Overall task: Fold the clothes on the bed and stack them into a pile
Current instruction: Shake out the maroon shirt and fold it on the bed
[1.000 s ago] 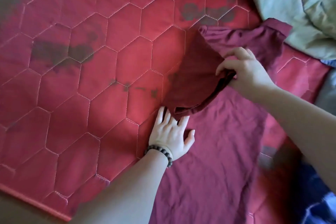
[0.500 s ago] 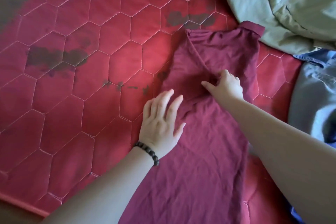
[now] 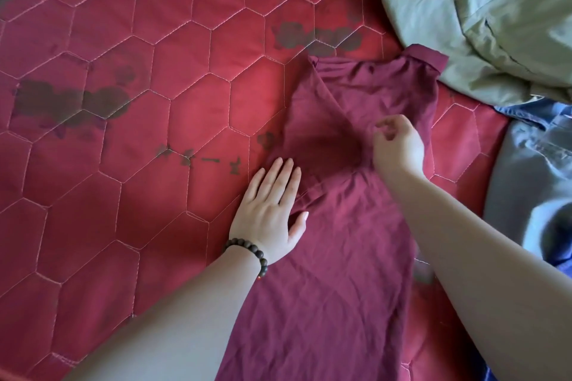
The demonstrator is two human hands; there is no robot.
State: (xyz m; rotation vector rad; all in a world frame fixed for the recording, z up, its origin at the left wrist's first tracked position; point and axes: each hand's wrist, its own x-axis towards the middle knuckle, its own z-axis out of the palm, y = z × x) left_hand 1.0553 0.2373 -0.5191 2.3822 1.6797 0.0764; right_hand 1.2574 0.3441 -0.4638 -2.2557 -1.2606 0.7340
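Right now a maroon shirt [image 3: 334, 257] of soft, faintly creased knit lies flat on the bed [image 3: 123, 164], running from the near edge of the view up toward the far right. Its left sleeve is folded inward across the chest, forming a slanted flap, and the collar points to the far right, touching the olive garment [image 3: 483, 25]. The bed carries a red quilted cover stitched in large hexagons, with several dark blotches printed or stained on it.

The left hand [image 3: 272, 210] rests palm down on the shirt's left edge, where the folded flap ends; its fingers [image 3: 286, 176] are straight and held close together, the thumb spread out to the right onto the cloth. A bracelet [image 3: 250, 254] of dark round beads circles that wrist. The right hand [image 3: 397, 148] is above the shirt's chest, just right of the flap, with its fingers loosely curled; whether they pinch any cloth, I cannot tell.

At the far right the olive garment, of smooth woven fabric with pockets and seams, lies crumpled. Nearer, along the right edge, sits a heap of blue and grey clothes [image 3: 535, 164], well apart from both hands.
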